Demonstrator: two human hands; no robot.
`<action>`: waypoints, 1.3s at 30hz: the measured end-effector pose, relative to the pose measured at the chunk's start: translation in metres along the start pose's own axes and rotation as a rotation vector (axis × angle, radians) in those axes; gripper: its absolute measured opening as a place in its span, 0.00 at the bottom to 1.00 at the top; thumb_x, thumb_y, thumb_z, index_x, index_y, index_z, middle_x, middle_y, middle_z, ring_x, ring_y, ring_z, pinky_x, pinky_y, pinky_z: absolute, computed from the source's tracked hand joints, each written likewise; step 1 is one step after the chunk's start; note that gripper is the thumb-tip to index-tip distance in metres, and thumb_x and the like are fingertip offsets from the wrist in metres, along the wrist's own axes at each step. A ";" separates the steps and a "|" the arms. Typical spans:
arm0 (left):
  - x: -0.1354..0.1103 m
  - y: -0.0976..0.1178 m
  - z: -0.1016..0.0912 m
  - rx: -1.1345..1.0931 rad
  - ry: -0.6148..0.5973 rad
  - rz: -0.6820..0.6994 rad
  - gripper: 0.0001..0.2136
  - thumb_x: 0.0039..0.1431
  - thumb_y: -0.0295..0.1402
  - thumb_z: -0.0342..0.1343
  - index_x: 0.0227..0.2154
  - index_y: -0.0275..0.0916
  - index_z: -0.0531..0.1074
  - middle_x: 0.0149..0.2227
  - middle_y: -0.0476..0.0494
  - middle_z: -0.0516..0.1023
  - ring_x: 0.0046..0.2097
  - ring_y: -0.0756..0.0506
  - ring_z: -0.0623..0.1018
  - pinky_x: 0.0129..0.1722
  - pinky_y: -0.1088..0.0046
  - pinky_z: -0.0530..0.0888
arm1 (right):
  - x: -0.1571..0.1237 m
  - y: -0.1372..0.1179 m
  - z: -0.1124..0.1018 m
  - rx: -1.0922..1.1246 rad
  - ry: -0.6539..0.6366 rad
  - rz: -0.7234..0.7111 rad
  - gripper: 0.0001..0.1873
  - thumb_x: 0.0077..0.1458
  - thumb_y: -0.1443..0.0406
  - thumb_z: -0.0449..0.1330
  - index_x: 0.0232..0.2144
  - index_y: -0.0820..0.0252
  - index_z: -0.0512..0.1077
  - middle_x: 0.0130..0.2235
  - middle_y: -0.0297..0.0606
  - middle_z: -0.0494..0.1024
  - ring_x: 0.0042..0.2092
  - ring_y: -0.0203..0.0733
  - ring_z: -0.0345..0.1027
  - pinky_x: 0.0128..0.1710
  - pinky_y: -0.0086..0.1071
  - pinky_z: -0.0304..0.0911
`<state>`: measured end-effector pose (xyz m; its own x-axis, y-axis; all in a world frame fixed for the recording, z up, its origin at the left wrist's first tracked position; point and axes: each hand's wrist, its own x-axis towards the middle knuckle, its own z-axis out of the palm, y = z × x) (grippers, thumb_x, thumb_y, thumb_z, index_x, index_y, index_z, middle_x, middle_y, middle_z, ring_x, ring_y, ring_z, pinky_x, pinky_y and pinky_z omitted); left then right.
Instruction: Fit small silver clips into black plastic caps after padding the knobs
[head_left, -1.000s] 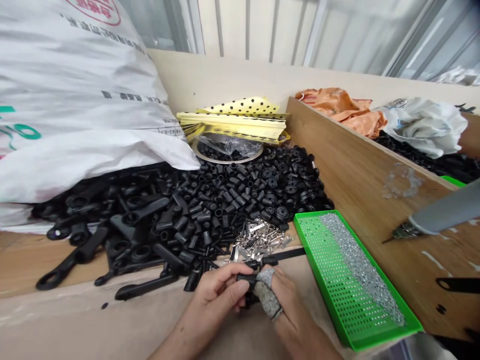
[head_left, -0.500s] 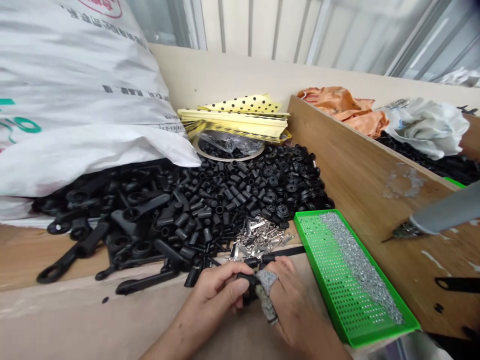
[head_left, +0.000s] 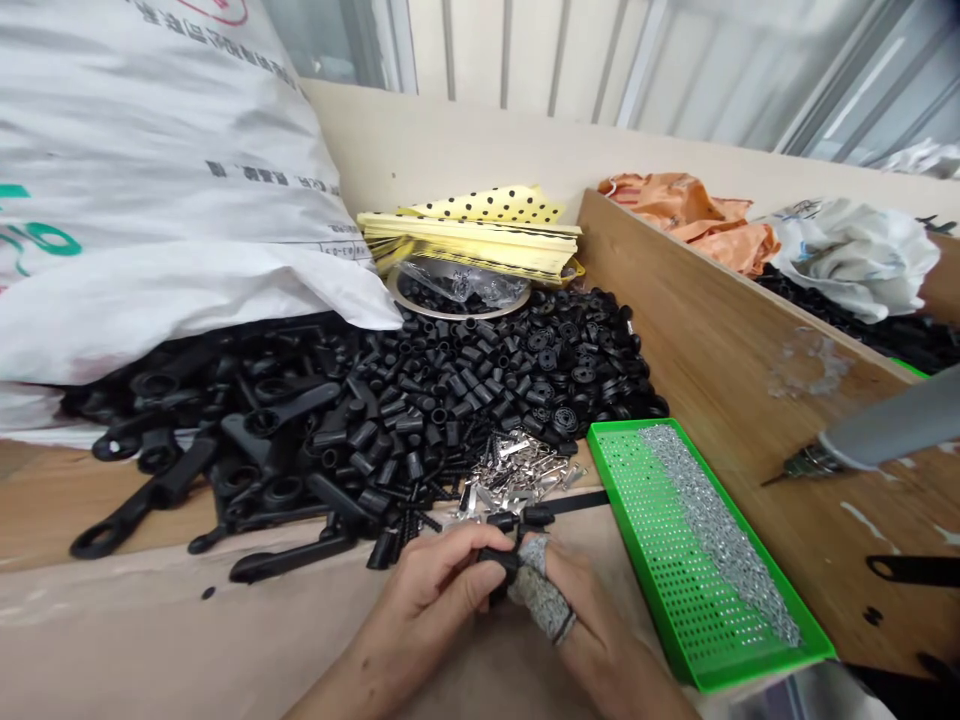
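Observation:
Between my hands, low in the middle of the view, is a small black plastic part (head_left: pixel 501 562), mostly hidden by fingers. My left hand (head_left: pixel 442 582) pinches it between thumb and fingers. From the other side my right hand (head_left: pixel 574 600) closes on the same part, grey wrapping (head_left: pixel 546 600) around its thumb and a finger. Just beyond the fingertips lie a few short black tubes (head_left: pixel 535 515) and a pile of small shiny metal clips (head_left: pixel 517 468). Black screw-like pieces (head_left: pixel 412 522) lie left of the clips.
A green perforated tray (head_left: pixel 679 640) with small silver pieces stands at right. Behind are heaped black caps (head_left: pixel 480 370) and long black handles (head_left: pixel 180 480), beside a large white sack (head_left: pixel 165 180). A grey power screwdriver (head_left: pixel 885 430) hangs over the wooden divider (head_left: pixel 697 330).
My right hand has turned slightly, with its wrapped thumb shifting right and its fingers curling in more. My left hand keeps its pinch on the black part.

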<state>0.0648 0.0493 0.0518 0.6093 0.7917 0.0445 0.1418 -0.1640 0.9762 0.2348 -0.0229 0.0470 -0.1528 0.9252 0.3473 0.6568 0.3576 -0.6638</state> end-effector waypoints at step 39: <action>0.001 -0.041 -0.032 0.791 0.034 0.366 0.09 0.62 0.32 0.49 0.40 0.38 0.73 0.38 0.42 0.76 0.39 0.44 0.72 0.39 0.69 0.71 | 0.023 0.016 0.002 -0.074 -0.035 0.170 0.09 0.59 0.70 0.47 0.31 0.59 0.66 0.34 0.40 0.71 0.37 0.44 0.65 0.38 0.37 0.62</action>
<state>0.0345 0.0759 0.0186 0.7008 0.6245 0.3447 0.4498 -0.7619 0.4660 0.2404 0.0044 0.0431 -0.0595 0.9758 0.2103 0.7276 0.1866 -0.6602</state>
